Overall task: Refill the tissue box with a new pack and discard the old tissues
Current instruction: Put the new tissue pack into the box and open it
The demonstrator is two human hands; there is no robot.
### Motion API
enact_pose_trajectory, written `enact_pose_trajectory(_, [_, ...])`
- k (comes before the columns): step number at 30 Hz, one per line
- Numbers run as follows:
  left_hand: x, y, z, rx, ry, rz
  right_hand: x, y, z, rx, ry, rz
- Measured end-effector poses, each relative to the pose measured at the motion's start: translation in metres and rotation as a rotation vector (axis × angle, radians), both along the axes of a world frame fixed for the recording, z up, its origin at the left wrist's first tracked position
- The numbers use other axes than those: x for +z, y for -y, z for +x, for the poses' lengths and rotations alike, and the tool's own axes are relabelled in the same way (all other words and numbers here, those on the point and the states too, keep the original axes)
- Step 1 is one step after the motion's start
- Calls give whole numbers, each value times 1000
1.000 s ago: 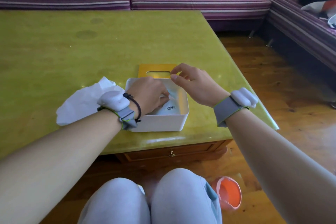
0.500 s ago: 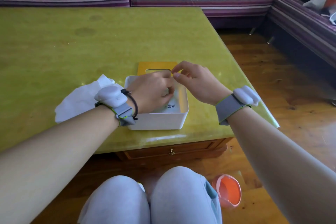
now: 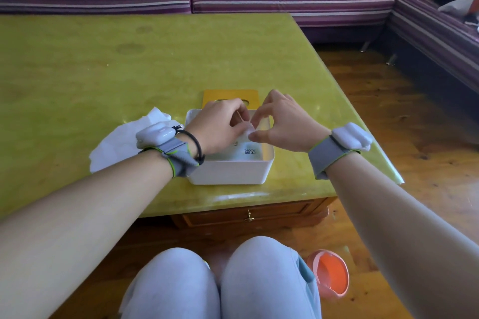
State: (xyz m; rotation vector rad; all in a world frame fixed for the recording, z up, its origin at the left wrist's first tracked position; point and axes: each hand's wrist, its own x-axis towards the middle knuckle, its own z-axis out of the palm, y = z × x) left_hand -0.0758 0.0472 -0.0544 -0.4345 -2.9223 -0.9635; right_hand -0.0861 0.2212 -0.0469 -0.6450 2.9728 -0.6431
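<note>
White crumpled tissues (image 3: 121, 144) lie in a loose heap on the yellow-green table (image 3: 103, 72), just left of our left wrist. Our left hand (image 3: 220, 127) reaches in over the open white tissue box (image 3: 230, 172), fingers curled and pinched on the clear wrapper of the new tissue pack (image 3: 247, 154). That pack lies flat inside the box, its printing upside down to us; we cannot tell its long axis. The box sits near the table's front edge, squarish, walls upright. Behind it, touching, the yellow lid (image 3: 230, 96) lies flat. Our right hand (image 3: 283, 124) meets the left above the box, thumb and forefinger nipped on the same wrapper, other fingers arched. An orange bin (image 3: 330, 276) stands on the floor.
</note>
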Motion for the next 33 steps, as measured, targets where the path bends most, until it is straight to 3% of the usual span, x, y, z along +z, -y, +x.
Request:
enact_pose_trajectory(10, [-5,10,4,-101,24,-227,1,3,-4,10,-39,-61])
enact_pose_trajectory(28, [-9,14,0,-54,-57,-106,1,2,-3,42,-82,8])
enact_pose_trajectory(33, [-12,22,2,-81,-62,-265,1,1,-3,9,-64,-29])
